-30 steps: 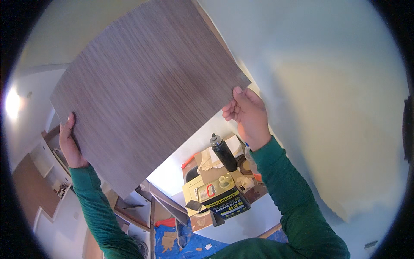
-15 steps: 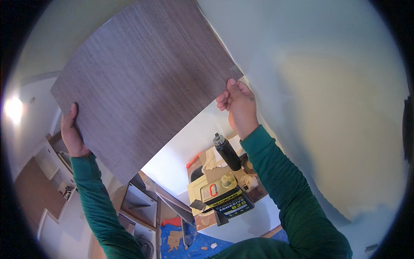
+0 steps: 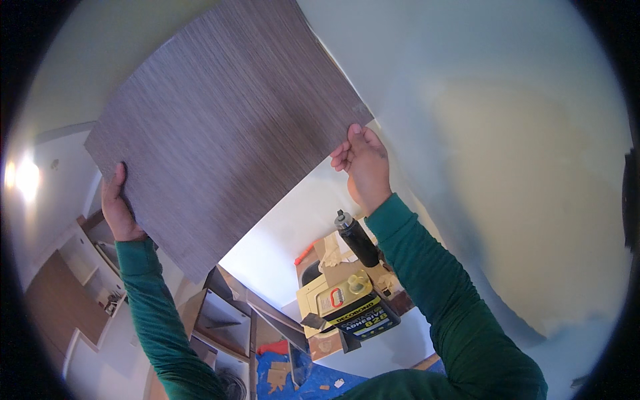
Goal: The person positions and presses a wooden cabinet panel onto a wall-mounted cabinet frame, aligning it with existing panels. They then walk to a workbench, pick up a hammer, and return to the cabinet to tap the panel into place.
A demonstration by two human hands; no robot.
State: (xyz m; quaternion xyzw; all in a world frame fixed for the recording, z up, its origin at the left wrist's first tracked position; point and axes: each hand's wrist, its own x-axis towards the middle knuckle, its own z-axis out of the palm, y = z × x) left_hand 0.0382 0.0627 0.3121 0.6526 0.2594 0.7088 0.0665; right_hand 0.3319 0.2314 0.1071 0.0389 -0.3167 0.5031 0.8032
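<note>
A broad, thin wood-grain laminate sheet (image 3: 227, 127) in grey-brown is held up in front of me, tilted, its upper part running out of view. My left hand (image 3: 120, 210) grips its left edge, thumb on the near face and fingers hidden behind. At the lower right corner, my right hand (image 3: 367, 167) pinches the edge between thumb and curled fingers. The sheet's right edge lies along the pale wall (image 3: 507, 200); whether it touches cannot be made out.
Below the sheet, a cabinet top bears a black and yellow adhesive can (image 3: 357, 310), a black bottle (image 3: 357, 240) and pale gloves (image 3: 331, 252). Blue floor covering (image 3: 307, 380) with scraps lies lower down. Open cabinets (image 3: 220, 320) stand at the lower left.
The sheet's left corner and my left hand have shifted slightly right. My right hand appears a little further left. Both grips on the sheet stay the same; the view has turned slightly.
</note>
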